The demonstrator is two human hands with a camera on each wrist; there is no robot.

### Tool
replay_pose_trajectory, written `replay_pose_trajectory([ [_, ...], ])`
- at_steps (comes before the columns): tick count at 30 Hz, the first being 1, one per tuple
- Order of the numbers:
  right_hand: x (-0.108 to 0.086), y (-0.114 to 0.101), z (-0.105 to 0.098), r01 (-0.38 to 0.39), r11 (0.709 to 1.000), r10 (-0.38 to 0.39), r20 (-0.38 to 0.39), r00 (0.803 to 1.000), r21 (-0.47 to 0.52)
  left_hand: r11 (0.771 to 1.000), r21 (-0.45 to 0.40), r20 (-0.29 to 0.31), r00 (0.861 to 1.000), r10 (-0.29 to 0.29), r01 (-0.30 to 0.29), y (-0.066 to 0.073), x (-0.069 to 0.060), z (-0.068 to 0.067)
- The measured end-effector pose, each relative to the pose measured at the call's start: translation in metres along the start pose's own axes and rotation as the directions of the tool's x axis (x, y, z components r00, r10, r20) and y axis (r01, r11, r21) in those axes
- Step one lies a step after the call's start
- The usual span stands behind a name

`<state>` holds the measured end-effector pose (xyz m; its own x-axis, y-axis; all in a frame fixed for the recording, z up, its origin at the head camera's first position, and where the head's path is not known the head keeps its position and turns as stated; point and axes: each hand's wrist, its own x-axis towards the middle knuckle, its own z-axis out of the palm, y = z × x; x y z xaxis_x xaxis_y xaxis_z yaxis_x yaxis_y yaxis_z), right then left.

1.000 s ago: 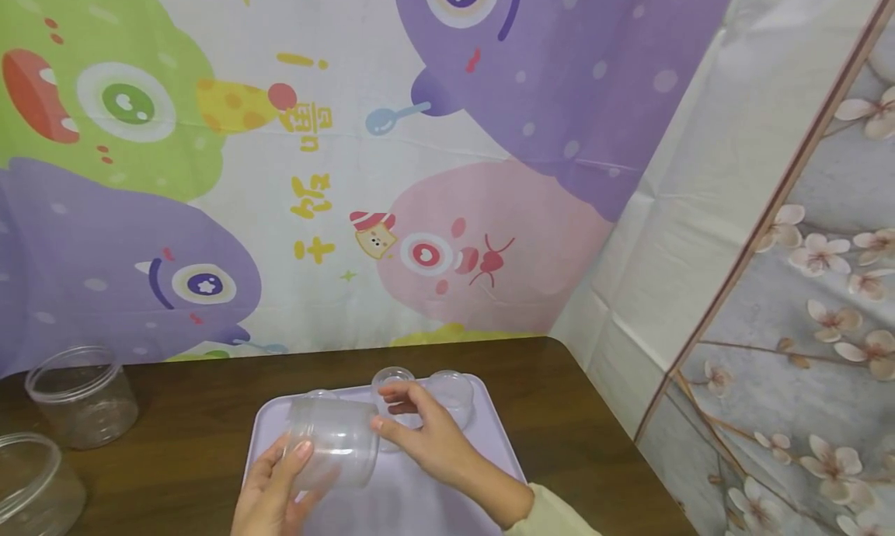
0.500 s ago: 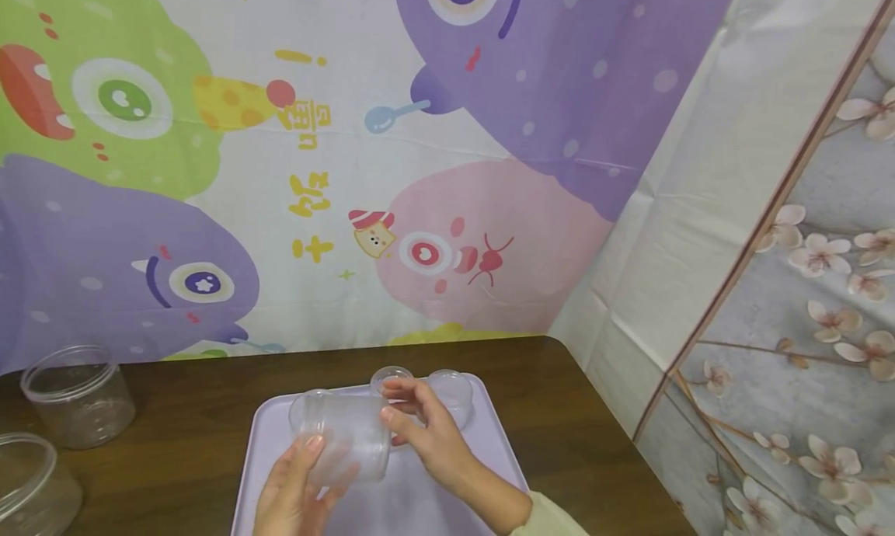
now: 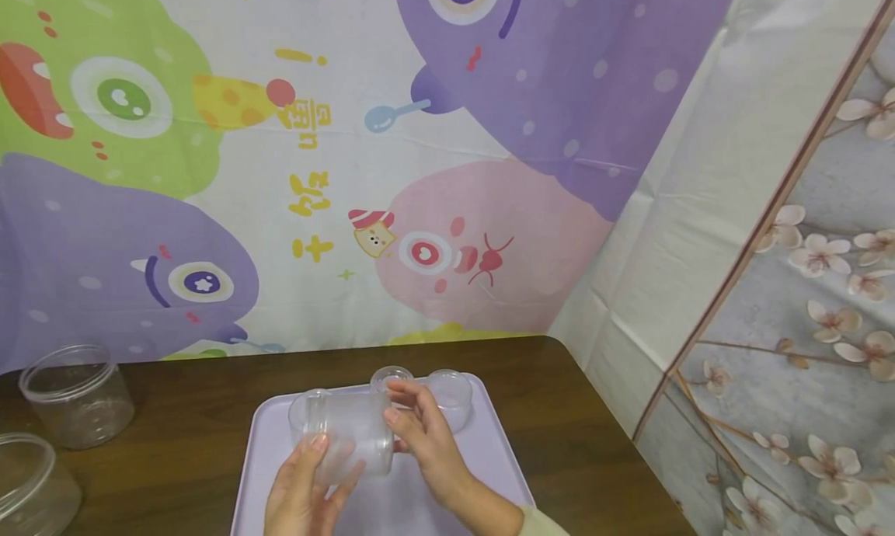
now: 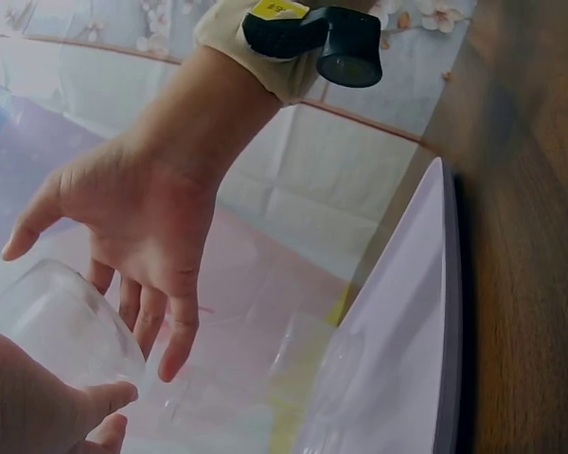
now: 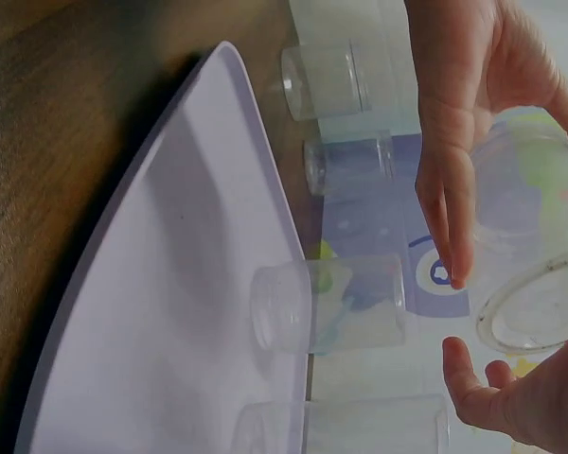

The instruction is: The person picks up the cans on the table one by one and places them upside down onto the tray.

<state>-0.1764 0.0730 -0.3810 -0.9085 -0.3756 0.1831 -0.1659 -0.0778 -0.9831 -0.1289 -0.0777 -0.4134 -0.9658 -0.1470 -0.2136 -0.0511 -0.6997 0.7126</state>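
Observation:
My left hand [image 3: 302, 482] grips a clear plastic jar [image 3: 349, 435], tipped on its side above the lilac tray [image 3: 419, 505]. Beside the jar's right end is my right hand [image 3: 435, 443], its thumb and fingers spread; contact is unclear. The left wrist view has the right hand [image 4: 151, 208] with loosely bent fingers near the jar [image 4: 66, 322], and the left hand [image 4: 38, 407] at its lower edge. In the right wrist view, the left hand [image 5: 454, 123] is above and the right hand [image 5: 530, 402] below, around the jar's round end [image 5: 535, 303].
Clear containers stand along the tray's back edge, one [image 3: 450, 400] at right and one [image 3: 391, 379] near the middle. Two wide clear jars [image 3: 87, 404] [image 3: 35, 489] are on the brown table [image 3: 182, 443] at left. A cartoon cloth [image 3: 336, 147] hangs behind.
The held jar and my left hand have moved right and slightly up, bringing the jar's end closer to my right hand. My right hand has shifted only slightly.

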Motion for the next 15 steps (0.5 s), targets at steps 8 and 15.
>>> replay_pose_trajectory([
  [8,-0.0047,0.0022,0.0033,0.017,1.0,-0.016,-0.012,1.0,0.017,0.999,0.049,0.017,1.0,0.006,-0.007,-0.0046,0.0014,0.0012],
  [15,-0.006,0.0053,0.005,0.02,0.999,-0.019,-0.017,1.0,0.036,1.0,0.015,-0.028,1.0,-0.014,0.015,-0.0092,-0.0002,0.0069],
])
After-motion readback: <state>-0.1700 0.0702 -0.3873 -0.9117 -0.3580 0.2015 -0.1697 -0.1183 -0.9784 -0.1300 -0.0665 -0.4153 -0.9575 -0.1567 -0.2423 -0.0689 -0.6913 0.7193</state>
